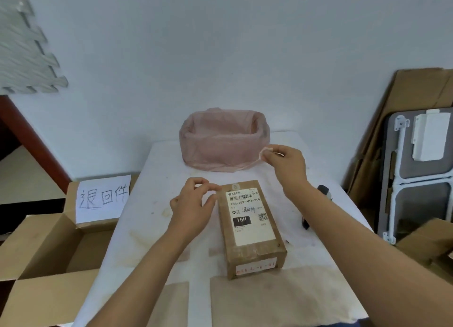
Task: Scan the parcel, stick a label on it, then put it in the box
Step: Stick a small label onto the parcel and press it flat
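White tabletop (152, 204) carries a brown parcel (252, 231) at centre
Left hand (193, 204) hovers loosely curled beside the parcel's far left corner; right hand (286, 162) pinches a small scrap (266, 151) near the pink-lined bin (220, 140); open box (49, 248) sits left

Parcel (252, 228): centre frame, white shipping label up. Left hand (193, 205): at parcel's upper-left corner, fingers curled. Right hand (286, 163): above, pinching small scrap (266, 151) beside pink bin (220, 140). Open box (49, 248): lower left.
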`<state>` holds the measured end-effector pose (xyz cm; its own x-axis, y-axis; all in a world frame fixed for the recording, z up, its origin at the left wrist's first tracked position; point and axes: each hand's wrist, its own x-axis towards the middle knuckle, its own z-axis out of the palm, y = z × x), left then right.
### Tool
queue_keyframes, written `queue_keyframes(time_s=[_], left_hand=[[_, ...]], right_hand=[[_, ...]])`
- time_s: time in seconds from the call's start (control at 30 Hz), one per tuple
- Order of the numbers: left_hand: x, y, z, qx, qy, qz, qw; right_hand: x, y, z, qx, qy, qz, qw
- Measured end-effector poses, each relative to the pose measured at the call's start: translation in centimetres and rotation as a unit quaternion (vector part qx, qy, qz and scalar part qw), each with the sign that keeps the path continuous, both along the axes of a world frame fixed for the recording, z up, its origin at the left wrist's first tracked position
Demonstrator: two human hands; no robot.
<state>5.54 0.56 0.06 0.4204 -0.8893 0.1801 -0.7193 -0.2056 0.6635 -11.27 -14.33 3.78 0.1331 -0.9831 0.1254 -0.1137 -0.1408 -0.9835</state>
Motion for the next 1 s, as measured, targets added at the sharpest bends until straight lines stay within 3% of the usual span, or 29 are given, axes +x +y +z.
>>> queue_keyframes(time_s=[0.13,0.27,0.57,0.87,1.0], left_hand=[[2.0,-0.9,0.7,0.038,-0.027,0.005,0.999],[3.2,-1.6,1.3,0.067,-0.053,-0.006,0.996],[4.4,-2.6,1.9,0.081,-0.05,-0.02,0.995],[3.5,-3.3,1.5,0.07,-0.013,-0.021,0.997],[2.4,-2.6,1.2,0.05,0.041,-0.023,0.998]], right_hand=[[3.8,-4.9,0.4,0.001,0.035,-0.03,0.999],[6.7,-9.0,1.7,-0.089,0.146,-0.044,0.984],[9.5,-12.8,2.1,-0.115,0.307,0.002,0.945],[7.9,-11.1,2.5,-0.129,0.277,0.001,0.952],[6.1,-7.5,2.3,-0.145,0.196,-0.002,0.97]])
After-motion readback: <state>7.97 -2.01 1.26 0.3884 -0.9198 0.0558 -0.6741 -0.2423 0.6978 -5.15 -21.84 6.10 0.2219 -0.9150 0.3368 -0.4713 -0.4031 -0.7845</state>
